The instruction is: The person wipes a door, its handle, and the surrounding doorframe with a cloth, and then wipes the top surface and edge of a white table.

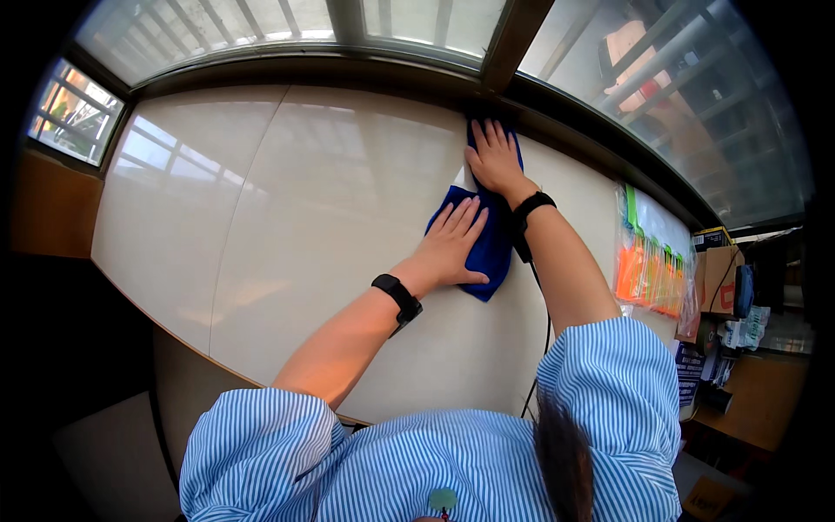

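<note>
A dark blue cloth point(494, 251) lies spread on a glossy cream tabletop point(339, 215), reaching up to the window frame. My left hand point(445, 249) rests palm down on the lower part of the cloth, with its fingers spread. Further up, my right hand point(497, 160) lies flat on the cloth's far end, close to the base of the frame, its fingers slightly apart. Neither hand is curled around the fabric. Each wrist wears a black band, and a thin black cable point(546, 326) runs down from beside the right one. My palms hide part of the cloth.
Barred windows point(417, 26) border the far side. At right lie clear plastic packs with orange and green items point(652, 267), near a cardboard box point(717, 277) and stacked goods. A thin seam point(242, 189) crosses the tabletop at left; its curved edge point(153, 318) is nearer me.
</note>
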Motion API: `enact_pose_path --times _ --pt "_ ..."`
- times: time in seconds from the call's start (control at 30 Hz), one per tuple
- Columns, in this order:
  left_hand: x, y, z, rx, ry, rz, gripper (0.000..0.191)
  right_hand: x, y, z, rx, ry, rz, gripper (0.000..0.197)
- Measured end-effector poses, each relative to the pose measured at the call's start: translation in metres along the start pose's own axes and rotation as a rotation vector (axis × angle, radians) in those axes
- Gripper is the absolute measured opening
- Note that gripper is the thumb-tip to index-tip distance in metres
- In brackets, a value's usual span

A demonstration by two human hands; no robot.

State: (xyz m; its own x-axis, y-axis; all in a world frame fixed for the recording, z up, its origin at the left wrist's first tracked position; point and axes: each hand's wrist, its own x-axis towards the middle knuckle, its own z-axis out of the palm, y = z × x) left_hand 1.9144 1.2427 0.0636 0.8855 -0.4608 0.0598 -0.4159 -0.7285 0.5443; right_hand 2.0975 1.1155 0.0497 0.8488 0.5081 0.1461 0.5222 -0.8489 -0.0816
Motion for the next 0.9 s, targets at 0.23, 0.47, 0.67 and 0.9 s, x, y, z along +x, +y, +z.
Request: enact_pose_path --times 0.23,0.47,0.67,0.9 --pt "-0.014 -0.028 -0.01 0.018 0.031 -0.039 0.116 0.025 -0.009 -0.002 0.08 -0.046 -0.126 0.058" --pt "-0.009 -0.03 -0.004 0.003 0.114 -0.009 0.126 -0.034 0.017 -0.009 -0.071 0.171 0.61 0.073" --pt "0.017 -0.013 0.001 0.005 0.077 0.039 0.132 -0.034 0.065 -0.034 0.001 -0.05 0.727 0.076" --pt "0.03 -0.013 0.0 0.041 0.022 -0.006 0.138 -0.053 0.085 -0.055 -0.029 -0.025 0.727 0.062"
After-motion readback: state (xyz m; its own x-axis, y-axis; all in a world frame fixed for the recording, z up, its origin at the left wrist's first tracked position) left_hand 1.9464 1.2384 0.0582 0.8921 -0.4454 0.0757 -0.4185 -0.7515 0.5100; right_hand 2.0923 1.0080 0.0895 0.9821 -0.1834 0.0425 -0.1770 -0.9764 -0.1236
